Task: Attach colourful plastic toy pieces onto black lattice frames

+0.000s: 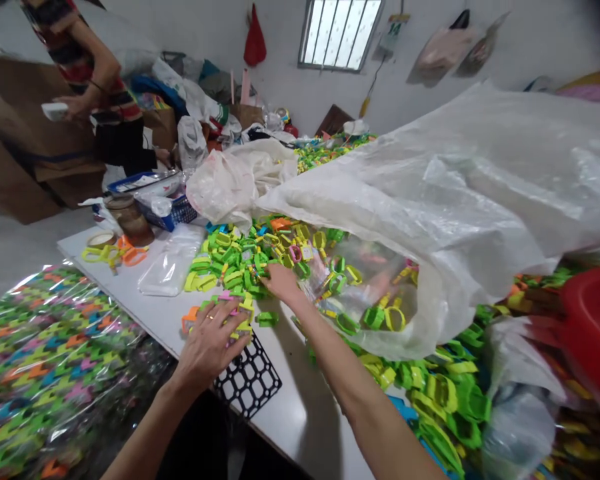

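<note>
My left hand (pixel 211 342) lies flat with fingers spread on several small plastic pieces that sit on a black grid tray (pixel 253 381) at the near edge of the white table (pixel 290 413). My right hand (pixel 281 281) reaches farther out into a heap of green and yellow plastic pieces (pixel 235 257); its fingers curl into the pile and are partly hidden. A loose green piece (pixel 267 319) lies between the two hands.
A large clear plastic bag (pixel 455 213) spills pieces across the right. A clear bag of packed multicoloured pieces (pixel 45 360) sits lower left. Scissors (pixel 111 254), a tape roll, a jar and a blue basket (pixel 167 212) lie at the far left. Another person (pixel 87 73) stands behind. A red basin (pixel 593 327) is right.
</note>
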Action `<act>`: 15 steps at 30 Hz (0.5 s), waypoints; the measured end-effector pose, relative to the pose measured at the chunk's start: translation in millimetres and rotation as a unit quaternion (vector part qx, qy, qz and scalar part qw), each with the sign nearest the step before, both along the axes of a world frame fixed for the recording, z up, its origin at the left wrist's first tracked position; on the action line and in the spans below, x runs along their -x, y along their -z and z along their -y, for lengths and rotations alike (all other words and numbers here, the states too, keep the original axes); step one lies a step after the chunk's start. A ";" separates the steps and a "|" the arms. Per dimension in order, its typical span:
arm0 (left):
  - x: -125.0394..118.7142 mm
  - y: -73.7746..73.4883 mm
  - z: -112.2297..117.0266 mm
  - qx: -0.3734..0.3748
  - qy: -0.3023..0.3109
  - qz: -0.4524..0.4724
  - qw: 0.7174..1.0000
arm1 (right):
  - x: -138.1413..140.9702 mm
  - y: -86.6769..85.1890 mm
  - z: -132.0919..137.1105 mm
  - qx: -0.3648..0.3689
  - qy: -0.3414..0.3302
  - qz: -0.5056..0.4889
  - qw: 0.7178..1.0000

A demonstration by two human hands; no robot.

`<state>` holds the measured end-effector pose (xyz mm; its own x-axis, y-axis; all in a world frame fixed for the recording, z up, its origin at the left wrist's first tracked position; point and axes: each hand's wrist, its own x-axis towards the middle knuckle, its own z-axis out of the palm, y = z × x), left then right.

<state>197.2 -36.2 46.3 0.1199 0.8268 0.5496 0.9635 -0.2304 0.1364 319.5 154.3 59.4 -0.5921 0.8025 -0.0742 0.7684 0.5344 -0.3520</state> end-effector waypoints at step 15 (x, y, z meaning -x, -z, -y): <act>1.4 -3.4 3.8 0.011 0.019 0.053 0.998 | -4.0 20.9 -23.7 -0.121 -0.082 0.160 0.976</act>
<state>195.9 -40.0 49.7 0.0930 0.8348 0.5426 0.9340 -0.2620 0.2429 323.5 178.0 38.5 -0.6916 0.7158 -0.0966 0.7155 0.6972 0.0442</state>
